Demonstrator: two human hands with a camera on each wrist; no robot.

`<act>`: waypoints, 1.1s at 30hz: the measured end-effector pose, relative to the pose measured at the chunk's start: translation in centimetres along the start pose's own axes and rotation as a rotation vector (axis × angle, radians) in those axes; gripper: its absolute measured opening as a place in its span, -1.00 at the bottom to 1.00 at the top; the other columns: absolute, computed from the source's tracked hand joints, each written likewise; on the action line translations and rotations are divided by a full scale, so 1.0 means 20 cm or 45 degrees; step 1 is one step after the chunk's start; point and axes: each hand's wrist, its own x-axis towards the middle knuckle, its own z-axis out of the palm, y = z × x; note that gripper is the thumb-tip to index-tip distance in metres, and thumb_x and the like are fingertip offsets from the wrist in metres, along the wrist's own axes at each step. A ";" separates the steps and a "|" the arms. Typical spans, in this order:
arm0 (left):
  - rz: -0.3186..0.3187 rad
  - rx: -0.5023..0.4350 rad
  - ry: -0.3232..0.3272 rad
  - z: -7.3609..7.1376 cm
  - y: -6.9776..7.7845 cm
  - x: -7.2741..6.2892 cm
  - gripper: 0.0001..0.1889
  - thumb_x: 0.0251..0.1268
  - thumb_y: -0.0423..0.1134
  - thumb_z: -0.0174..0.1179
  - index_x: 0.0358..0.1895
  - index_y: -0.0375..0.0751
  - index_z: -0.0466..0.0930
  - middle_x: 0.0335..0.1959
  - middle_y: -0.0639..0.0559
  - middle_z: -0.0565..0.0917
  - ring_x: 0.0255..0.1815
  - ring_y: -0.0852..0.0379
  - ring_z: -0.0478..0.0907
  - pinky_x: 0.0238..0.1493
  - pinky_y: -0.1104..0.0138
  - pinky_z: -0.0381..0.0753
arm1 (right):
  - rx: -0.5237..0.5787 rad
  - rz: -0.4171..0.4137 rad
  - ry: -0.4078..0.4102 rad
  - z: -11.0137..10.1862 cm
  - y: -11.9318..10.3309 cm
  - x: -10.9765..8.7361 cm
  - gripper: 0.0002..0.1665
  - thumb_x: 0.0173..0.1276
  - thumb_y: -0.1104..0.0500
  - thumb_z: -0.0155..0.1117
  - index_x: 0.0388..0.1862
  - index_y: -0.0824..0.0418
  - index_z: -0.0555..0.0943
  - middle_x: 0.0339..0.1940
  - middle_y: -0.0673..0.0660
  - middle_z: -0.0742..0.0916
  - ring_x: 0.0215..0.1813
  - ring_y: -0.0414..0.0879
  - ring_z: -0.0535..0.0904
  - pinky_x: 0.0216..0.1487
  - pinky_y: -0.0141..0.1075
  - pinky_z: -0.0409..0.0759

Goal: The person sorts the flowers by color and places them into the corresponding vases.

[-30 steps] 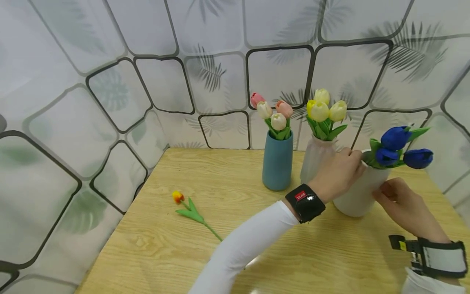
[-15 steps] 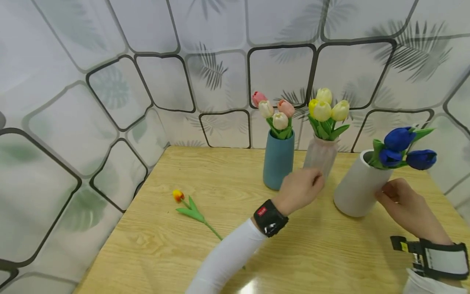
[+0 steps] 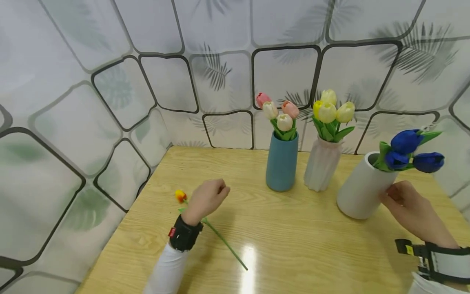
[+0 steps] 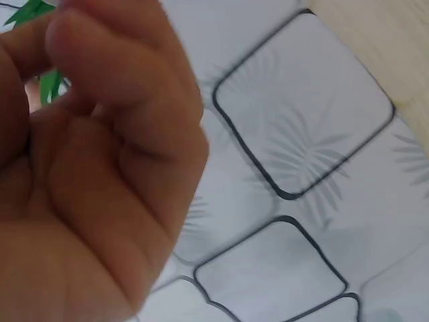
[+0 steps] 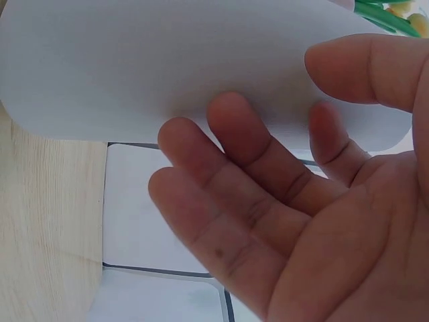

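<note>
My left hand [image 3: 205, 200] is over the lone red-and-yellow tulip [image 3: 180, 196], which lies on the table with its long green stem toward me. Its fingers are loosely curled with nothing between them, and part of the tulip's leaves is hidden beneath it. To the right, my right hand [image 3: 415, 210] rests its fingertips at the side of a smooth white vase [image 3: 363, 190]. In the right wrist view those fingers [image 5: 201, 154] are relaxed and spread along the vase wall, not wrapped round it. Blue tulips [image 3: 406, 141] lean out of this vase toward the right.
A teal vase [image 3: 281, 163] with pink and white tulips [image 3: 284, 121] stands at the back of the wooden table [image 3: 293, 249]. Beside it is a ribbed pale vase [image 3: 322, 163] holding yellow and cream tulips [image 3: 327, 112]. A patterned curtain [image 3: 224, 90] hangs behind and at the left.
My left hand has left the white vase's rim and swept left across the table to the lying tulip. My right hand stays at the white vase's side.
</note>
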 end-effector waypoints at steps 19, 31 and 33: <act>-0.150 0.159 -0.414 0.20 -0.16 -0.11 -0.72 0.33 -0.33 0.20 -0.58 -0.16 0.45 -0.71 0.13 0.39 -0.73 0.23 0.31 -0.65 0.42 0.25 | -0.047 -0.045 0.111 0.01 -0.01 -0.01 -0.55 0.56 0.02 0.07 -0.04 0.45 0.55 -0.14 0.48 0.68 -0.16 0.37 0.62 -0.34 0.07 0.58; -0.261 0.431 0.046 0.31 -0.21 -0.06 -0.73 0.35 -0.30 0.19 -0.56 -0.27 0.50 -0.67 0.02 0.44 -0.67 0.15 0.37 -0.68 0.30 0.41 | -0.048 -0.044 0.104 0.01 -0.01 -0.01 -0.54 0.56 0.01 0.07 -0.05 0.46 0.55 -0.14 0.49 0.68 -0.17 0.35 0.62 -0.36 0.03 0.59; -0.351 0.502 -0.007 0.30 -0.22 -0.07 -0.64 0.42 -0.24 0.14 -0.61 -0.24 0.50 -0.67 0.00 0.46 -0.67 0.13 0.39 -0.68 0.24 0.44 | -0.047 -0.038 0.095 0.01 -0.02 0.00 -0.52 0.56 0.00 0.06 -0.04 0.46 0.55 -0.13 0.49 0.68 -0.17 0.35 0.62 -0.36 0.03 0.59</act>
